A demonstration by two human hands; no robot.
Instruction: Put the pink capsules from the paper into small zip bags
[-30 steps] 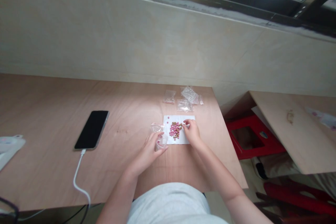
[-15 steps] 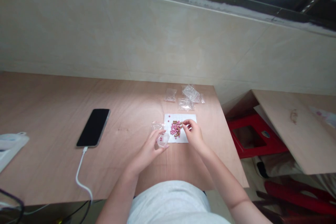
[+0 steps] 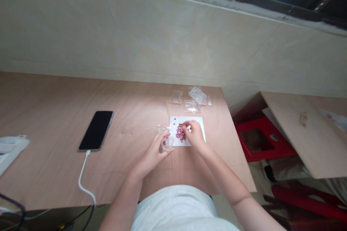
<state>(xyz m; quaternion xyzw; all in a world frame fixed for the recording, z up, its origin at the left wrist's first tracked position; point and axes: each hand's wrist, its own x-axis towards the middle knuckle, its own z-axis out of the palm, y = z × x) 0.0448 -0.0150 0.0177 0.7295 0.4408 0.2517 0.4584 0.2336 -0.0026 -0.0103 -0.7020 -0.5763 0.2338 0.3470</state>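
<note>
Right hand (image 3: 195,135) was bent over the heap, thumb and fingertips down among the pieces; whether it had one pinched, I could not tell, the fingers hiding their own tips. Left hand (image 3: 157,148) was curved round a small clear container (image 3: 168,143), thumb at the near side, fingers at the far side; a clear zip bag (image 3: 163,128) lay just beyond those fingers.

Beneath the right hand, pink beads (image 3: 179,132) and gold-coloured pieces (image 3: 181,125) sat heaped on a white sheet (image 3: 187,118); a couple of beads lay apart near its far left corner.

Handling, as judged: beads light, probably hard and smooth, apt to roll or squirt from a careless pinch; best taken one by one across the middle, with fingertip pads; gold pieces longer, likely stiff, the grip best set across the barrel, not at the ends; container light and thin-walled by its look, easily tipped or dented, so a loose hold on the sides suited it.

Farther out, more clear bags (image 3: 197,94) lay toward the wall, on the wooden table (image 3: 135,115); well to the left, a phone (image 3: 96,130) lay with a white cable (image 3: 84,180) plugged in.
</note>
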